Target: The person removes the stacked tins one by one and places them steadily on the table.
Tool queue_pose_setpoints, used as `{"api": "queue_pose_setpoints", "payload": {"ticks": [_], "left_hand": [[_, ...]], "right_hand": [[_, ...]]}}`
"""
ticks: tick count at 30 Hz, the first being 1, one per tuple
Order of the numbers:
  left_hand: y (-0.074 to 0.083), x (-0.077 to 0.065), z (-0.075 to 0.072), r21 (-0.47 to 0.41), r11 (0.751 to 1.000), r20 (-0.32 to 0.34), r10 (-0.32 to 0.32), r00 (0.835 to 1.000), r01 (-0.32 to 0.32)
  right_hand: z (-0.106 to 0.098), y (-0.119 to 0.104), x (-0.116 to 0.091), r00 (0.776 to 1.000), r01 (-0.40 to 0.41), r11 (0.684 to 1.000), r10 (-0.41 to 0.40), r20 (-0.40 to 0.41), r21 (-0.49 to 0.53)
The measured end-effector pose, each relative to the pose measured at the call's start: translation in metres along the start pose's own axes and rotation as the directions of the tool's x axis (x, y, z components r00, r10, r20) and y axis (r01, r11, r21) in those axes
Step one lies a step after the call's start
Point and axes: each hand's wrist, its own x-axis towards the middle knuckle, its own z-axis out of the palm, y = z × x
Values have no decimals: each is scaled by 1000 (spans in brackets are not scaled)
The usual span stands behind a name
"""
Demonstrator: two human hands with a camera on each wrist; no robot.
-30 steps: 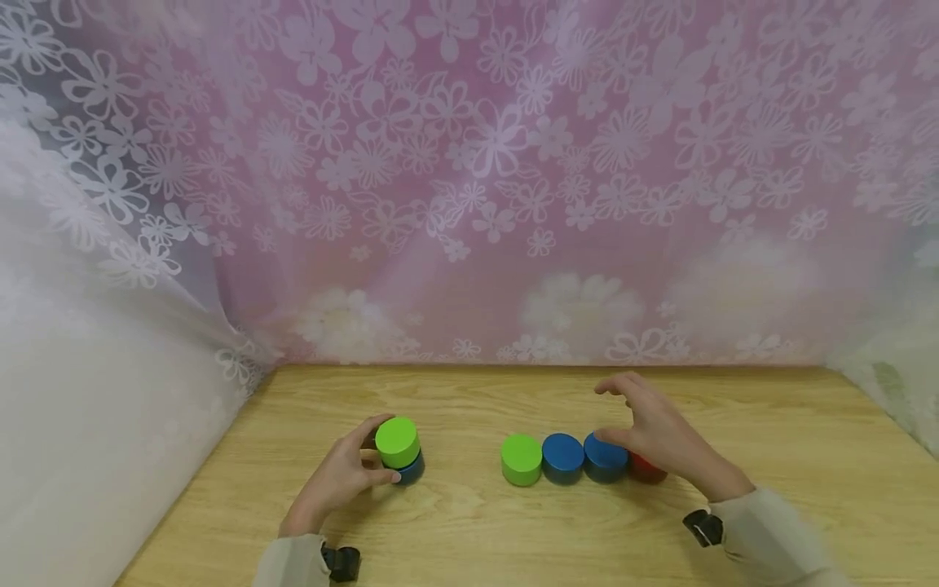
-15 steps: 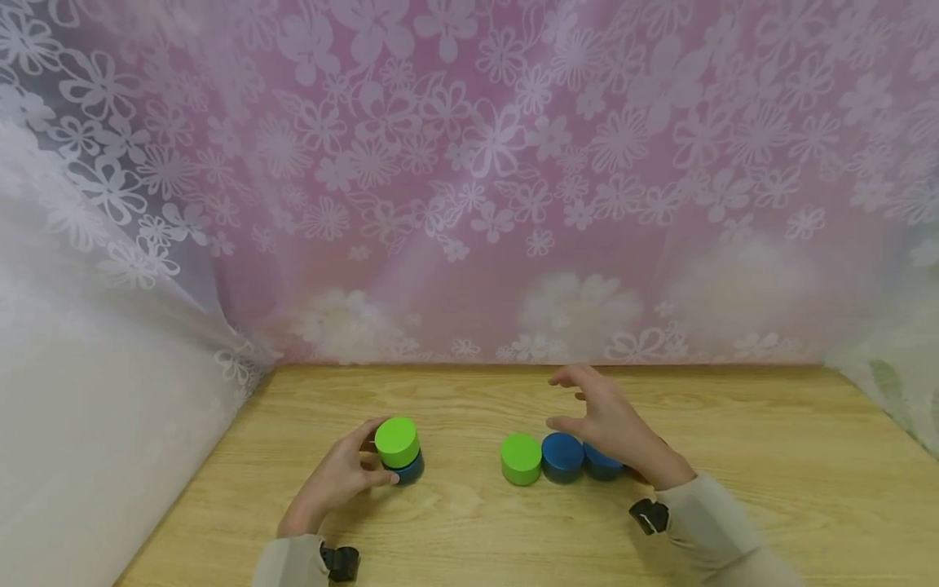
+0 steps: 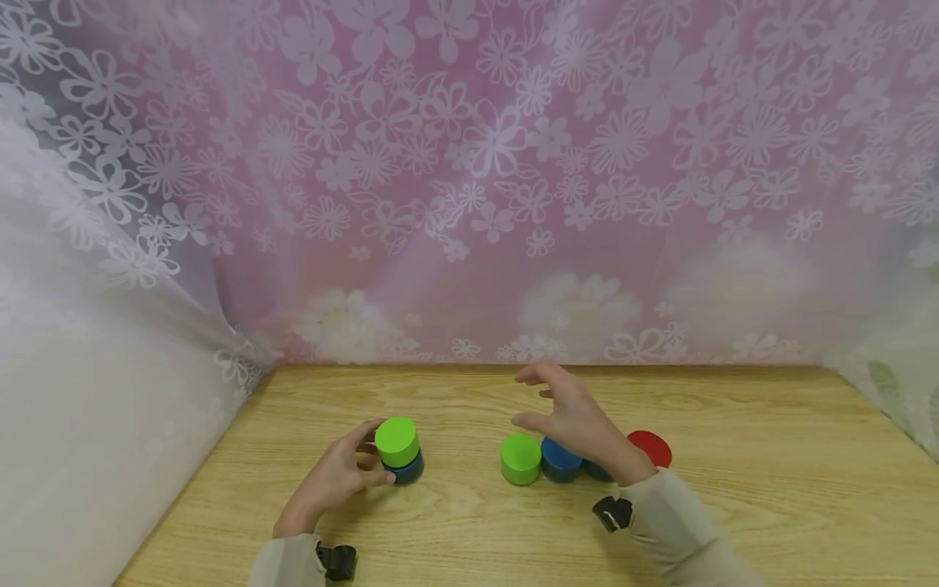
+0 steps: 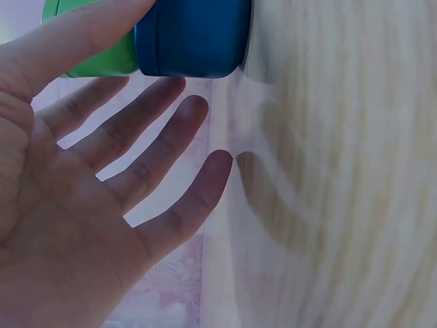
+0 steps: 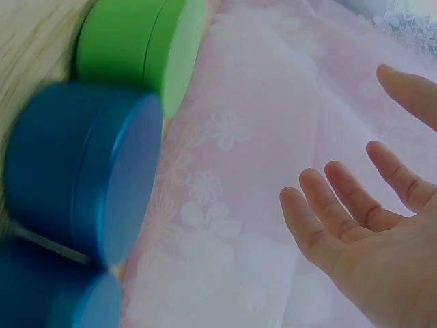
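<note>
At the left of the table, a green round lidded tin (image 3: 397, 441) stands on top of a blue one (image 3: 407, 468). My left hand (image 3: 337, 473) is beside this stack, its thumb and fingers spread on either side. In the left wrist view the fingers (image 4: 157, 140) are loosely extended, and the thumb overlaps both tins. My right hand (image 3: 575, 416) is above the row of tins, holding nothing, with fingers apart. Below it are a green tin (image 3: 521, 459) and a blue tin (image 3: 561, 461). Another blue tin (image 5: 54, 294) is mostly hidden by the right arm in the head view.
A red tin (image 3: 650, 448) ends the row at the right, partly behind the right forearm. The wooden table (image 3: 455, 530) meets a pink flowered curtain (image 3: 469, 244) at its back edge. A whitish cloth (image 3: 110, 408) hangs along the left side.
My right hand has moved left along the row, from over the blue and red tins to near the green one. The left thumb has drawn back slightly from the blue tin.
</note>
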Motion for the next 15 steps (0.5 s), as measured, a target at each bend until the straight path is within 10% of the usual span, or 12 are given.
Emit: {"api": "queue_pose_setpoints", "payload": {"ticks": [15], "left_hand": [[0,-2,-2,-14,1000,23,11,1000,-11]], "right_hand": [[34,-10,13,998,23,993,-29,49,118]]}}
